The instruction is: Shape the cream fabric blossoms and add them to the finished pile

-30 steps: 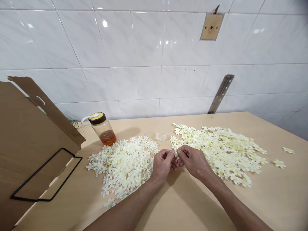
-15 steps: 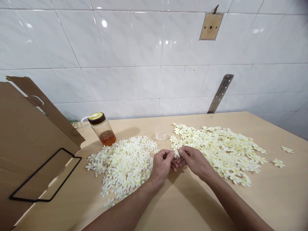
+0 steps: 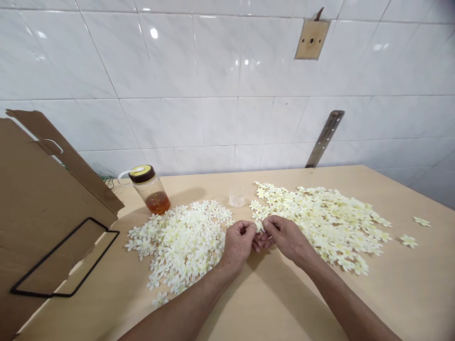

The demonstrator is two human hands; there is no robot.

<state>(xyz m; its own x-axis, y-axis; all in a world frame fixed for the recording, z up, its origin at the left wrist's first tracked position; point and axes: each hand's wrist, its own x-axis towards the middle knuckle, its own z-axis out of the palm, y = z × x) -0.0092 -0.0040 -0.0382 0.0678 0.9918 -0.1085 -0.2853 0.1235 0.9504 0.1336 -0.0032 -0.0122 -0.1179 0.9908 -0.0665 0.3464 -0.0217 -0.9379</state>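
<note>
Head view: both hands have kept nearly the same pose, though a little more of the pale-yellow, petalled artificial flower (image 3: pixel 259 227) shows between the fingertips than a second ago—so the work on this one flower seems unfinished. It is right of, and nearer than, the clear bottle with a brown-and-yellow lid and amber liquid (image 3: pixel 151 193). Left hand (image 3: pixel 239 240) and right hand (image 3: pixel 287 237) each pinch it, thumb to finger. One white-yellow flower heap (image 3: pixel 188 241) lies just before the bottle; another loose flower spread (image 3: pixel 330 222) lies well to its right. The bottle bears yellow markings—too small to read; no brand is legible.
</note>
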